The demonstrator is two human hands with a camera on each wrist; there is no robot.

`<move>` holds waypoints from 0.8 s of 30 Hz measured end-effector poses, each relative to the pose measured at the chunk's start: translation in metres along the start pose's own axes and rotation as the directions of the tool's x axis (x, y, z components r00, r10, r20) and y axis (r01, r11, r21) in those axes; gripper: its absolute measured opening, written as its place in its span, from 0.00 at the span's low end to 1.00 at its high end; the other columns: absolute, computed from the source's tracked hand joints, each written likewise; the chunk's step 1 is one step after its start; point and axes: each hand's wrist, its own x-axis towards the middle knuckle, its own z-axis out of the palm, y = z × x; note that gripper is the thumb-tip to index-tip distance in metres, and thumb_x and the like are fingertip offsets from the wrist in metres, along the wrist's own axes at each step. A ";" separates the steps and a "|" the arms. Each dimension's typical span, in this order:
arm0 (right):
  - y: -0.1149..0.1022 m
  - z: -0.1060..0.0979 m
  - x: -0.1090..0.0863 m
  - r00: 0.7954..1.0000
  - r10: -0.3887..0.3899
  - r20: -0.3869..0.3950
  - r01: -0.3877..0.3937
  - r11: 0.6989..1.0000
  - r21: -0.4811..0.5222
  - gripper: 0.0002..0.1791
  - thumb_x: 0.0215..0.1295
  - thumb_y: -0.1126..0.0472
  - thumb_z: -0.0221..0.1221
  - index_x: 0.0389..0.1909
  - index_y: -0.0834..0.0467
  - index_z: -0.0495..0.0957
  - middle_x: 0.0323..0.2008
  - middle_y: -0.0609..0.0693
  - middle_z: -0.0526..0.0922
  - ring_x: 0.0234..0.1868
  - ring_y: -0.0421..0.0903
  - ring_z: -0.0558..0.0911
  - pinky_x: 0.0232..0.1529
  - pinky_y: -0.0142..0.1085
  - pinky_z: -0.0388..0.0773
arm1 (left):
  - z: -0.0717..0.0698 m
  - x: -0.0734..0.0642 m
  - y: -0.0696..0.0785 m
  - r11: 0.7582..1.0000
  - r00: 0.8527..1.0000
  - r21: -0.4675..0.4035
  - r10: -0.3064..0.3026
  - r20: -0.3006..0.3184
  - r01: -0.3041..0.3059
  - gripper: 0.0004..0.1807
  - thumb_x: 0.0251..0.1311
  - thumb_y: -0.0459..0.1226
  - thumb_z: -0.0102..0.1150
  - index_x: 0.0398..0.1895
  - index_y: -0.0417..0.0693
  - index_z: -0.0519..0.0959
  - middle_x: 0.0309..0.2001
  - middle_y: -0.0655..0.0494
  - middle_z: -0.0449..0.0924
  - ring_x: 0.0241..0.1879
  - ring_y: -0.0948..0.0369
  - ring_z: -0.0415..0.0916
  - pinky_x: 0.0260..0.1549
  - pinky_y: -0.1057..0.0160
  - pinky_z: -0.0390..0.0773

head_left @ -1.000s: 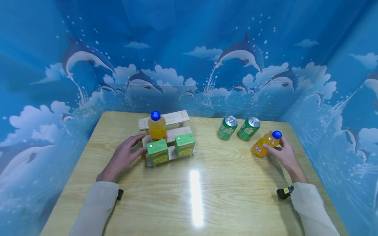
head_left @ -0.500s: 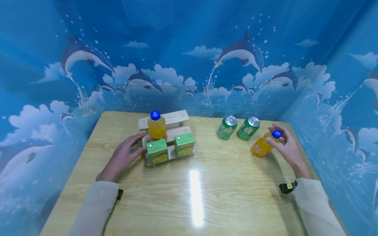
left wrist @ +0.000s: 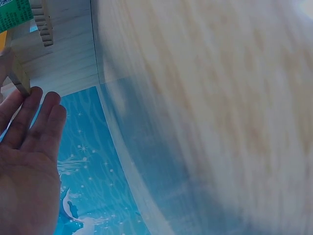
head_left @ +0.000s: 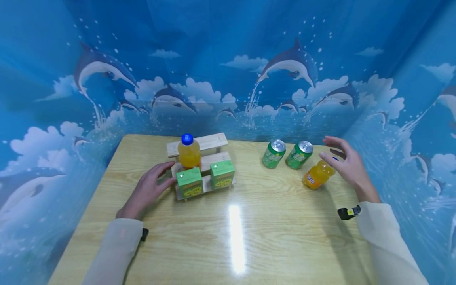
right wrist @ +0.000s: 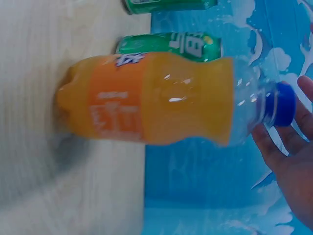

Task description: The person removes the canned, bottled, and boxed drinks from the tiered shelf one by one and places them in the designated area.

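Note:
My left hand [head_left: 147,190] rests at the left side of a small stepped wooden rack [head_left: 213,141], its fingers extended; in the left wrist view the fingertips touch the rack's wooden edge [left wrist: 19,78]. On the rack stand an orange drink bottle [head_left: 189,155] with a blue cap and, on the lowest step, two green juice boxes [head_left: 190,184]. My right hand [head_left: 352,168] hovers beside and above a second orange soda bottle [head_left: 314,176], fingers spread and holding nothing. That bottle stands upright on the table; its blue cap [right wrist: 284,104] shows in front of the hand in the right wrist view.
Two green soda cans [head_left: 274,155] stand side by side near the table's back edge, left of the loose bottle. The wooden table [head_left: 285,229] meets a blue dolphin-print backdrop [head_left: 228,71] behind and at both sides.
My right hand has let go of the orange soda bottle and risen up and to the right, its fingers spreading. The bottle stays in place. My left hand has not moved.

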 end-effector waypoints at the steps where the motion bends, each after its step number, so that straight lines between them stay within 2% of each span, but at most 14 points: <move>1: -0.004 0.000 0.002 1.000 -0.002 0.005 0.002 1.000 0.000 0.37 0.80 0.47 0.65 0.84 0.46 0.64 0.78 0.56 0.72 0.75 0.49 0.71 0.80 0.51 0.71 | 0.000 0.000 0.000 1.000 1.000 0.001 0.000 -0.001 0.000 0.37 0.79 0.54 0.61 0.85 0.57 0.66 0.83 0.44 0.66 0.77 0.39 0.70 0.75 0.32 0.73; 3: -0.011 0.001 0.005 1.000 -0.011 0.017 0.011 1.000 0.002 0.37 0.80 0.47 0.65 0.84 0.46 0.64 0.78 0.56 0.72 0.76 0.54 0.70 0.80 0.62 0.69 | 0.000 0.000 -0.001 1.000 1.000 0.001 0.001 -0.004 -0.001 0.37 0.79 0.54 0.61 0.85 0.57 0.66 0.83 0.44 0.66 0.77 0.39 0.70 0.74 0.32 0.73; 9: -0.028 0.013 0.013 0.997 -0.025 0.069 0.023 0.999 0.030 0.39 0.78 0.45 0.66 0.84 0.45 0.63 0.79 0.56 0.71 0.79 0.63 0.69 0.78 0.68 0.67 | 0.001 0.001 -0.002 1.000 1.000 -0.002 0.006 -0.016 -0.006 0.36 0.79 0.53 0.62 0.84 0.57 0.66 0.82 0.45 0.67 0.77 0.39 0.70 0.74 0.32 0.73; 14: -0.038 0.030 0.021 0.992 -0.097 0.081 0.092 0.994 0.064 0.37 0.79 0.52 0.67 0.83 0.50 0.65 0.78 0.57 0.72 0.78 0.59 0.70 0.79 0.65 0.66 | 0.002 0.001 -0.002 1.000 1.000 -0.004 -0.004 -0.015 0.004 0.36 0.79 0.53 0.63 0.84 0.57 0.67 0.82 0.45 0.67 0.77 0.39 0.70 0.74 0.32 0.73; 19: -0.051 0.040 0.027 0.988 -0.137 0.077 0.130 0.988 0.081 0.37 0.77 0.53 0.68 0.82 0.48 0.67 0.76 0.53 0.75 0.76 0.53 0.72 0.80 0.61 0.68 | 0.003 0.002 -0.002 1.000 1.000 -0.004 -0.011 -0.010 0.011 0.36 0.79 0.54 0.62 0.85 0.57 0.66 0.83 0.45 0.66 0.77 0.39 0.70 0.75 0.33 0.73; 24: -0.064 0.050 0.031 0.980 -0.171 0.102 0.159 0.981 0.111 0.37 0.78 0.54 0.68 0.83 0.48 0.65 0.77 0.56 0.74 0.77 0.58 0.71 0.79 0.66 0.68 | 0.002 0.002 -0.001 1.000 1.000 -0.004 -0.012 -0.014 0.012 0.37 0.79 0.54 0.62 0.85 0.57 0.66 0.83 0.45 0.66 0.77 0.39 0.70 0.75 0.32 0.73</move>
